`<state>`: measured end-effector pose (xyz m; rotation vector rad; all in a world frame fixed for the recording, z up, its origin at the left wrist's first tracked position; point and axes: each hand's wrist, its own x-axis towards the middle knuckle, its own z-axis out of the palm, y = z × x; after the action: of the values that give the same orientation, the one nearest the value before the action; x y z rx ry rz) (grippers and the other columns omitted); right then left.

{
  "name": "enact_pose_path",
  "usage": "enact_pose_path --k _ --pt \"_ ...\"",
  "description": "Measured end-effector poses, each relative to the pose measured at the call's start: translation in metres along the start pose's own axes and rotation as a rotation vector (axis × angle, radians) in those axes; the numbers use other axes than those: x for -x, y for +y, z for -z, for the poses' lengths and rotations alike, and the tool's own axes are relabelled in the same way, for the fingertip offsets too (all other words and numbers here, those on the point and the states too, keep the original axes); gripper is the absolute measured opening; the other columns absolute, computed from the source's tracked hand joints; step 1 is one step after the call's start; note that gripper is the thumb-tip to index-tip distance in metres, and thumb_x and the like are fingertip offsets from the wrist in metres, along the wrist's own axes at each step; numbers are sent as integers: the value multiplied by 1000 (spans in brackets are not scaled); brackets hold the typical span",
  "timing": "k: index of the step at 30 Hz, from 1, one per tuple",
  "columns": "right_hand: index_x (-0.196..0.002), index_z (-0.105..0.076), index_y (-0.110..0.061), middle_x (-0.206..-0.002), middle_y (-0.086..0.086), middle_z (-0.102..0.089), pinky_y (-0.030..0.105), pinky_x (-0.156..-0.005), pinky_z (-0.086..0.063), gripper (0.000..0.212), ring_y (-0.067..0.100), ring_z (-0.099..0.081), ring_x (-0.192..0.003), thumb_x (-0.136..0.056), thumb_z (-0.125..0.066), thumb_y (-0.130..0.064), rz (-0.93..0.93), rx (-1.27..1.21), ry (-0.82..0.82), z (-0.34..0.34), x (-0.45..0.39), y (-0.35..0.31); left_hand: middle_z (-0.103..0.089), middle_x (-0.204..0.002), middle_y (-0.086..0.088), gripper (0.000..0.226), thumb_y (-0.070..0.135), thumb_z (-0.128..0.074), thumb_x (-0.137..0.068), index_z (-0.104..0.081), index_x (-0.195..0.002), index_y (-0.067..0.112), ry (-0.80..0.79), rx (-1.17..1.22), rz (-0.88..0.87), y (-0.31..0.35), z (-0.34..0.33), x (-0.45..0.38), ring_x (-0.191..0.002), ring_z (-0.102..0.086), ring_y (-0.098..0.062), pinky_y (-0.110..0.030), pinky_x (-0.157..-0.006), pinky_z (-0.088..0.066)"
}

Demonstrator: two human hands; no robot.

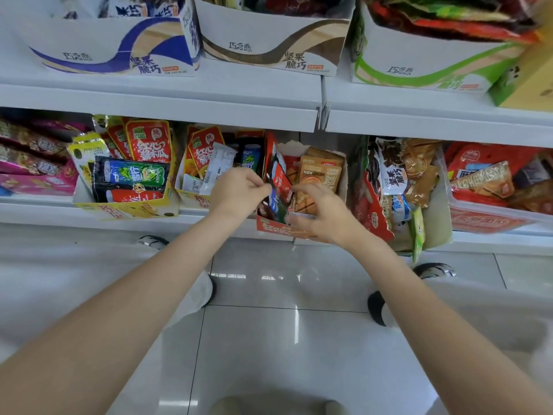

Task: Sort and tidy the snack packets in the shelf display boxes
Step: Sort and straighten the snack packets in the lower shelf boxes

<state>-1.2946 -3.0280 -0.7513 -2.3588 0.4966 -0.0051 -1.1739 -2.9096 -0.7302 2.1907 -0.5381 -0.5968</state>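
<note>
left hand (239,191) pinching, right hand (321,215) curled

From my view the red display box (273,227) is crammed: red packets (279,178) and tan packets (321,175) fill it. The upper shelf edge (161,107) caps entry at twelve o'clock. Open floor (269,324) at six o'clock gives free passage.

- Snack packets (149,145): glossy plastic film, crinkled, catching the light.
- Tan packets (321,172): shiny plastic film too.
- Red display box (273,227): printed cardboard with a torn, rough top edge.
- Upper display boxes (269,46): smooth white printed cardboard.
- Shelf (167,106): smooth, matt white.
- Floor (269,339): polished pale tiles, highly reflective.
</note>
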Motion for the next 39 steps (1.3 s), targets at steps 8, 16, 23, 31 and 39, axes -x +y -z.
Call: enact_pose_path --k 8,16,23,31,39 --pt "-105 -63 -9 -98 12 -65 31 -71 -47 26 28 -59 -88 -87 -60 -28 -122 108 257 -19 -1 -12 -67 -83 4 13 16 -51 -93 -64 -95 16 -107 223 9 12 16 17 -78 -64 -9 -22 -70 -54" --pt "-106 -67 -7 -103 11 -70 28 -78 -53 25 18 -65 -87 -83 -66 -13 -235 -170 101 19 17 -6 -58 -120 -5 36 14 -50 -91 -50 -127 20 -214 67 55 4 12 26 -105 -56 -18 -35 -95 -47" --pt "-108 -59 -5 -99 11 -67 41 -72 -55 19 25 -64 -87 -91 -53 -10 -302 -107 433 70 51 12 -56 -123 -5 30 6 -46 -91 -55 -119 12 34 -93 -197 24 4 28 -97 -52 -12 -27 -84 -44" --pt "-103 -51 -8 -100 10 -59 26 -66 -59 12 25 -62 -95 -94 -44 -3 -407 -701 883 126 108 62 -53 -121 -2 27 8 -46 -91 -57 -114 15 -91 -223 -465 70 -53 31 -103 -55 -14 -22 -85 -41" --pt "-97 -53 -11 -104 14 -59 33 -72 -59 11 28 -62 -103 -95 -42 -8 -324 -969 1119 131 108 76 -38 -143 -7 43 12 -41 -94 -43 -136 18 -327 -442 -587 113 -131 4 -130 -35 -27 -37 -109 -28"
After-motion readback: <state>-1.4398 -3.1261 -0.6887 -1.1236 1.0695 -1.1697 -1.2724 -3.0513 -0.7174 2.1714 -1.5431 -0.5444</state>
